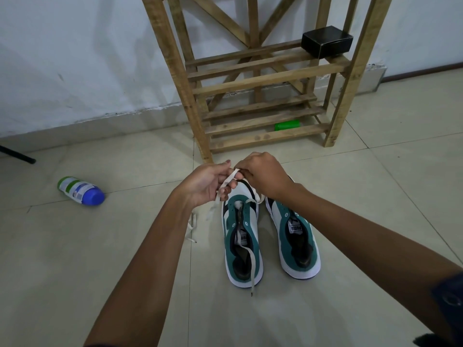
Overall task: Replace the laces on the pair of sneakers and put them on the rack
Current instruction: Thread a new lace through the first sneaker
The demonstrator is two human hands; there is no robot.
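- Forearms nearest the lens, both reaching forward and converging over the toes of the shoes; a dark sleeve (448, 306) shows at the right arm's edge.
- Left hand (208, 184), palm turned up and inward, fingers curled round a flat white lace (226, 182); the lace runs up to the thumb and drops past the palm toward the floor.
- Right hand (263, 175), knuckles up, fingers bent down, pinching the same lace at its upper end, just beside the left fingertips (exact pinch point hidden).
- Left sneaker (241, 242) and right sneaker (294, 236) stand side by side on the tiled floor (375, 196), green and white, long axes running away from the camera, toes toward the rack, heels toward the person.
- One lace end trails out of the left sneaker over its heel; another loose lace (191, 227) lies on the tiles to its left.
- Wooden rack (265, 78) against the wall beyond, bearing a black box (325, 41) and a green canister (286, 126).
- Blue-capped bottle (81, 190) lies on its side, well apart to the left.
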